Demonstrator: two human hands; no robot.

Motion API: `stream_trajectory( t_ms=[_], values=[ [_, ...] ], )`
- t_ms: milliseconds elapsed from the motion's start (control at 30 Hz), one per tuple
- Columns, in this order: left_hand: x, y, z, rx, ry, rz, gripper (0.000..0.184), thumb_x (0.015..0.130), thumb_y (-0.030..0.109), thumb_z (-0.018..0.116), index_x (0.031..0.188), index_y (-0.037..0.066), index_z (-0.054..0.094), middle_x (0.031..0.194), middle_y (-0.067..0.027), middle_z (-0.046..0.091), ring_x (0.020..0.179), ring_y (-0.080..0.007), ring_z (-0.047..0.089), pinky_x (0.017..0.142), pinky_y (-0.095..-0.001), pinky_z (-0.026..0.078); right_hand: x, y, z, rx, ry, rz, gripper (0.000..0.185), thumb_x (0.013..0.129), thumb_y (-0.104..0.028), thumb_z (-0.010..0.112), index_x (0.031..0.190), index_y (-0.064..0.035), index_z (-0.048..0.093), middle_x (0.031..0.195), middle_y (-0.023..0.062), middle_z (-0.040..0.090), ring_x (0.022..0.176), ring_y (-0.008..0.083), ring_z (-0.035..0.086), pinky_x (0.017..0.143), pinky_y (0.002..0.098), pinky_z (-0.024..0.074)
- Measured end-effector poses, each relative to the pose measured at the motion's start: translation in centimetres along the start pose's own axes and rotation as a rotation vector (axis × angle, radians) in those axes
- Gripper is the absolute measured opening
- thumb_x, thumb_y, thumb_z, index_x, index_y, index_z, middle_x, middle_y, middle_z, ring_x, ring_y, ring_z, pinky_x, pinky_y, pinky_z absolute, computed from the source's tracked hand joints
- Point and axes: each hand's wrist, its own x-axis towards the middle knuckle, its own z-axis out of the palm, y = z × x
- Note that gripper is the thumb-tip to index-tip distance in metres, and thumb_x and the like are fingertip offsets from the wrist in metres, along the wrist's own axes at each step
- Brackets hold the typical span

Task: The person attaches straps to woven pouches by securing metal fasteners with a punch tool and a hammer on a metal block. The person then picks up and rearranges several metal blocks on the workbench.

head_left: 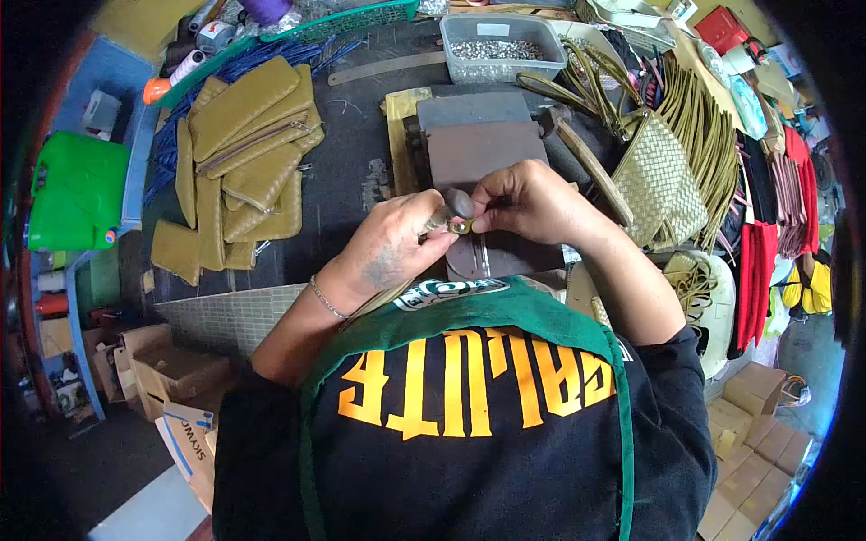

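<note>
My left hand (pixel 397 236) is closed in a pinch on a thin olive strap (pixel 390 293), which trails down from it over the apron. At its fingertips is a small shiny metal fitting (pixel 460 226). My right hand (pixel 528 206) pinches at the fitting's other side, fingertips nearly meeting the left ones. A dark, rounded tool end (pixel 460 203) shows between the hands; the rest of it is hidden. Beneath both hands lies a brown block (pixel 478 149) on the bench. A hammer (pixel 582 158) with a wooden handle rests right of the block.
Olive woven pouches (pixel 262 135) lie piled at left. A clear plastic bin (pixel 502 45) of small metal parts stands at the back. On the right are a woven bag (pixel 663 185) and olive strips (pixel 699 126). A metal ruler (pixel 388 68) lies behind.
</note>
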Motion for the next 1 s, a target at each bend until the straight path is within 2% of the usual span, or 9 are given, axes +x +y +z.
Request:
stream_trajectory(
  t_ms=[233, 300, 400, 533, 633, 733, 833, 900, 1000],
  values=[
    [0.2, -0.3, 0.3, 0.069, 0.027, 0.121, 0.016, 0.067, 0.002, 0.065, 0.079, 0.001, 0.055, 0.064, -0.0073, 0.053, 0.055, -0.0186, 0.054, 0.050, -0.0291, 0.042, 0.2, -0.6, 0.0, -0.131, 0.010, 0.087, 0.010, 0.066, -0.011, 0.066, 0.074, -0.0059, 0.063, 0.065, 0.0111, 0.060, 0.062, 0.0257, 0.059, 0.059, 0.0328, 0.0455],
    [0.3, -0.2, 0.3, 0.102, 0.001, 0.163, 0.015, 0.067, 0.002, 0.065, 0.076, 0.001, 0.053, 0.065, -0.0091, 0.053, 0.056, -0.0214, 0.054, 0.051, -0.0300, 0.042, 0.0, -0.6, 0.2, -0.322, 0.051, -0.022, 0.014, 0.063, -0.005, 0.066, 0.077, -0.0024, 0.062, 0.071, 0.0105, 0.060, 0.065, 0.0239, 0.060, 0.061, 0.0311, 0.0472],
    [0.2, -0.4, 0.4, 0.082, 0.021, 0.159, 0.015, 0.066, 0.001, 0.065, 0.075, 0.001, 0.053, 0.065, -0.0099, 0.053, 0.057, -0.0223, 0.054, 0.052, -0.0305, 0.042, -0.2, -0.4, 0.7, -0.373, 0.156, -0.185, 0.010, 0.066, -0.012, 0.062, 0.073, -0.0053, 0.061, 0.068, 0.0112, 0.059, 0.067, 0.0301, 0.058, 0.062, 0.0365, 0.0465],
    [0.1, -0.4, 0.5, 0.092, 0.049, 0.156, 0.016, 0.065, 0.001, 0.065, 0.075, 0.000, 0.052, 0.065, -0.0105, 0.053, 0.058, -0.0226, 0.055, 0.053, -0.0303, 0.043, -0.1, 0.1, 0.8, -0.400, 0.192, -0.290, 0.010, 0.065, -0.010, 0.062, 0.074, -0.0054, 0.059, 0.071, 0.0102, 0.058, 0.069, 0.0297, 0.057, 0.061, 0.0378, 0.0459],
    [0.2, -0.4, 0.3, 0.090, 0.106, 0.090, 0.016, 0.065, 0.000, 0.066, 0.073, 0.000, 0.052, 0.067, -0.0095, 0.055, 0.059, -0.0208, 0.056, 0.053, -0.0297, 0.044, -0.1, 0.5, 0.6, -0.305, 0.168, -0.290, 0.013, 0.064, -0.002, 0.063, 0.076, -0.0024, 0.057, 0.074, 0.0096, 0.056, 0.073, 0.0301, 0.055, 0.064, 0.0360, 0.0448],
    [0.2, -1.0, -0.3, -0.023, 0.027, -0.118, 0.016, 0.063, 0.001, 0.066, 0.074, 0.001, 0.054, 0.066, -0.0040, 0.054, 0.060, -0.0124, 0.053, 0.054, -0.0278, 0.043, 0.0, 0.8, 0.8, -0.242, 0.154, -0.305, 0.013, 0.064, -0.001, 0.063, 0.075, -0.0030, 0.056, 0.074, 0.0094, 0.055, 0.073, 0.0294, 0.055, 0.065, 0.0356, 0.0437],
    [0.4, -0.2, -1.7, 0.010, -0.093, -0.278, 0.013, 0.062, 0.003, 0.066, 0.072, 0.002, 0.056, 0.062, -0.0011, 0.050, 0.058, -0.0100, 0.049, 0.053, -0.0256, 0.040, -0.1, 0.8, 0.9, -0.321, 0.203, -0.357, 0.014, 0.063, -0.001, 0.064, 0.075, -0.0037, 0.056, 0.073, 0.0091, 0.055, 0.072, 0.0279, 0.055, 0.065, 0.0343, 0.0427],
    [0.4, -0.4, -1.8, 0.019, -0.082, -0.275, 0.012, 0.062, 0.005, 0.065, 0.071, 0.003, 0.058, 0.059, 0.0009, 0.045, 0.056, -0.0089, 0.046, 0.053, -0.0241, 0.039, 0.0, 1.2, 0.8, -0.361, 0.190, -0.325, 0.016, 0.064, -0.011, 0.065, 0.078, -0.0079, 0.057, 0.077, 0.0060, 0.055, 0.080, 0.0248, 0.055, 0.074, 0.0384, 0.0418],
    [0.4, -1.0, -1.6, 0.013, -0.053, -0.332, 0.014, 0.063, 0.004, 0.065, 0.066, 0.004, 0.051, 0.062, -0.0003, 0.050, 0.058, -0.0079, 0.048, 0.054, -0.0241, 0.040, -0.4, 0.1, 1.0, -0.452, 0.177, -0.316, 0.022, 0.064, -0.010, 0.067, 0.084, -0.0091, 0.058, 0.081, 0.0037, 0.054, 0.083, 0.0229, 0.054, 0.083, 0.0418, 0.0370]
  ],
)
